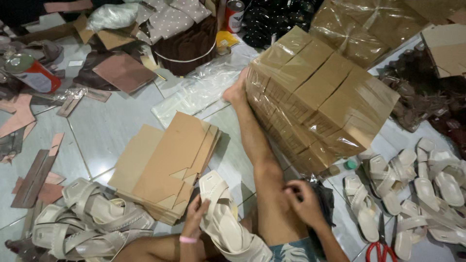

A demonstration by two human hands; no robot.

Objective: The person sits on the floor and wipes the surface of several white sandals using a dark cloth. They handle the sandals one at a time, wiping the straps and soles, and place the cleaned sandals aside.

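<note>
One cream sandal (pixel 224 219) in my left hand (pixel 195 213), fingers curled round its edge near the toe end, sole leaning upright against my leg; firm hold. My right hand (pixel 305 201) rests on my knee, fingertips pinched together, can't tell if anything's in them. Sandal looks light, sole fairly stiff, straps soft and floppy, so I judge the sole edge is the best place to grab, not the straps. Counts: roughly four sandals in the left pile (pixel 92 218), about seven on the right (pixel 412 194), hard to count exactly. One stack of flat cardboard pieces (pixel 170 165) just beside the held sandal. One plastic-wrapped bundle of boxes (pixel 315 102) by my foot. One pair of red-handled scissors (pixel 381 250) near the right sandals
</note>
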